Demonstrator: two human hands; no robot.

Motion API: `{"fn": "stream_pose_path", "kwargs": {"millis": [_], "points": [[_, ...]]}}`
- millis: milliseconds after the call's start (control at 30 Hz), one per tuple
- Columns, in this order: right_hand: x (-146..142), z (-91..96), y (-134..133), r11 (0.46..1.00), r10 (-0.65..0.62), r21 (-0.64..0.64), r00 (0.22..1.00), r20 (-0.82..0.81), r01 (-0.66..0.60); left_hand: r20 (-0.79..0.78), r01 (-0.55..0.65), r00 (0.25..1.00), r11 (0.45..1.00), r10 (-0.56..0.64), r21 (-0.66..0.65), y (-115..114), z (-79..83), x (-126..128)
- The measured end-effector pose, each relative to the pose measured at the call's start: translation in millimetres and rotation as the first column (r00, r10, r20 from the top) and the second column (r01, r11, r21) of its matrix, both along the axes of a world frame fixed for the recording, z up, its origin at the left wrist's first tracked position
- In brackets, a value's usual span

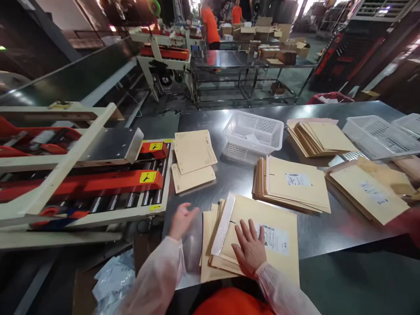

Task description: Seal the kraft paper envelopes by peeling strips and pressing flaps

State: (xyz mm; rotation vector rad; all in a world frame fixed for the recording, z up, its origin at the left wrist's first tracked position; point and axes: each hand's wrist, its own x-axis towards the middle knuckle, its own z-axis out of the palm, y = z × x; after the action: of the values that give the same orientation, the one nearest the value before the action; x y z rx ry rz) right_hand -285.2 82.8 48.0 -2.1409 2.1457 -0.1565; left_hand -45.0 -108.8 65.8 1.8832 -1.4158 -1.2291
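Observation:
My right hand point(250, 247) lies flat on the top padded envelope point(262, 210) of a near stack, its fingers spread across the paper. The envelope is tan, with a white printed label point(276, 239) partly under my fingertips and a pale flap strip point(223, 225) along its left side. More tan envelopes point(207, 258) jut out beneath it on the left. My left hand point(183, 221), slightly blurred, hovers left of the stack at the table edge. Its thumb and fingers are apart with nothing between them.
Other envelope stacks point(288, 175) and white mesh baskets point(254, 131) stand on the metal table point(226, 175). Two flat tan envelopes point(193, 151) lie beside the red-railed roller conveyor point(114, 188). A box of crumpled plastic point(114, 280) is below left. People in orange point(210, 26) stand far back.

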Motion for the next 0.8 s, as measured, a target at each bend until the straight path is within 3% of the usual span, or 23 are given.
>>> {"fn": "stream_pose_path", "kwargs": {"millis": [67, 100, 233, 300, 367, 467, 533, 633, 733, 800], "points": [[1.3, 1.2, -3.1, 1.000, 0.012, -0.027, 1.000, -0.015, -0.012, 0.065, 0.353, 0.932, 0.934, -0.355, 0.048, 27.5, -2.5, -42.8], [0.2, 1.2, -5.0, 0.999, 0.006, -0.046, 1.000, -0.021, -0.006, 0.080, 0.449, 0.888, 0.892, -0.452, 0.051, 40.8, -2.3, -62.6], [-10.2, -3.5, -12.1, 0.991, -0.103, -0.096, 0.993, -0.050, 0.098, 0.165, 0.627, 0.767, 0.779, -0.620, 0.012, 70.0, 9.5, -111.9], [-13.6, -8.0, -14.2, 0.988, -0.117, -0.107, 0.990, -0.074, 0.109, 0.246, 0.688, 0.700, 0.725, -0.671, 0.020, 61.4, 14.9, -128.8], [-13.5, -12.4, -16.0, 0.992, -0.098, -0.093, 0.992, -0.078, 0.091, 0.362, 0.710, 0.648, 0.703, -0.671, 0.032, 37.3, 14.0, -151.8], [-10.1, -16.3, -19.3, 0.995, -0.097, -0.006, 0.994, -0.044, 0.097, 0.476, 0.697, 0.615, 0.716, -0.629, 0.046, -8.9, 0.9, -193.3], [-7.8, -17.7, -21.6, 0.990, -0.129, 0.062, 0.991, -0.021, 0.130, 0.498, 0.704, 0.601, 0.709, -0.625, 0.041, -26.8, -12.0, -209.9], [-3.1, -22.1, -22.7, 0.974, -0.189, 0.127, 0.982, 0.007, 0.187, 0.515, 0.753, 0.561, 0.658, -0.648, 0.008, -8.2, -29.3, -197.5], [4.5, -27.4, -21.2, 0.966, -0.227, 0.144, 0.972, 0.059, 0.216, 0.528, 0.804, 0.508, 0.594, -0.681, -0.007, 54.7, -37.0, -150.2], [4.8, -23.6, -22.4, 0.968, -0.227, 0.136, 0.968, 0.111, 0.211, 0.536, 0.854, 0.451, 0.520, -0.714, -0.026, 92.8, -33.8, -113.9]]}}
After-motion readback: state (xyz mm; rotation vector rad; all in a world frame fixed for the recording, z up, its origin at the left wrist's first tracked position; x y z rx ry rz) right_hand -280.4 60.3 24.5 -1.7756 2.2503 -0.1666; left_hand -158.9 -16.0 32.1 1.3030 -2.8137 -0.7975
